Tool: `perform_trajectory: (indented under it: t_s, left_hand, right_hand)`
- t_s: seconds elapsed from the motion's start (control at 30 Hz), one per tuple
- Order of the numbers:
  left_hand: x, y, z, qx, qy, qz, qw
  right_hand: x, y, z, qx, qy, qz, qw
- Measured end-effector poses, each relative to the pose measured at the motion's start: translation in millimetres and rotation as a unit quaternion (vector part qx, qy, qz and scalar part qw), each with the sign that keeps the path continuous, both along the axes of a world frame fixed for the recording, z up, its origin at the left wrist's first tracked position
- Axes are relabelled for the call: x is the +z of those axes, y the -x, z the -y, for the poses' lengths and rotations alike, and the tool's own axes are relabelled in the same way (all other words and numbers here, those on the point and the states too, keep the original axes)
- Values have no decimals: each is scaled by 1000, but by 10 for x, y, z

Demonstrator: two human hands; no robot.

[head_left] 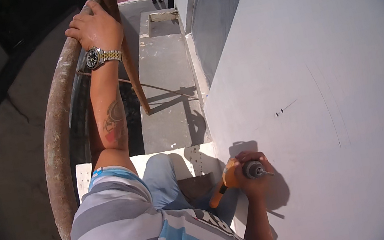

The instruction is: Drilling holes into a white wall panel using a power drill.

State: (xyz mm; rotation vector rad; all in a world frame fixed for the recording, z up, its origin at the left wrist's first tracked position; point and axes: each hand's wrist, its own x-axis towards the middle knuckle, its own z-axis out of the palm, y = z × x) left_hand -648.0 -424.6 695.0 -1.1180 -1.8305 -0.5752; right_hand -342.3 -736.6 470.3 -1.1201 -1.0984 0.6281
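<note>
Closest to my head camera is the striped shirt point(111, 215), and past it, low and right of centre, the orange power drill point(230, 173). The right hand point(258, 186) is wrapped round its front end, just by the dark chuck point(252, 169), with a thin bit point(268, 174) pointing rightward. I can't tell whether a finger is on the trigger.

I'd judge the drill dense and nose-heavy, its casing stiff and fairly grippy, the bit the one part likely to snap or bend. I'd want a full grip on the handle, with any second hold on the body behind the chuck, clear of whatever spins.

Beside it stands the smooth white wall point(288, 58), bearing small dark marks point(279, 112) and faint curved lines; the bit looks apart from it. Farther up on the left, the left hand point(98, 29) is curled over a rusty pipe point(59, 111), which I'd expect to be rigid and rough. Beyond lie a slim rod point(158, 87) and a grey concrete ledge point(156, 60).
</note>
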Motion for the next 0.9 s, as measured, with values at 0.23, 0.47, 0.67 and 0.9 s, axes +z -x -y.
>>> perform_trajectory:
  t_s: [0.23, 0.47, 0.67, 0.9]
  left_hand:
    - [61, -92, 41, 42, 118, -31, 992]
    - [138, -46, -16, 33, 170, 97, 980]
    - [147, -563, 223, -90, 235, 125, 960]
    - [-1395, -1423, 537, -505, 726, -18, 466]
  right_hand:
    - [1029, -84, 309, 10, -94, 54, 994]
    - [2111, -408, 679, -89, -153, 80, 981]
    - [2882, -556, 1543, -249, -166, 160, 941]
    - [2965, -397, 1924, -407, -166, 65, 896]
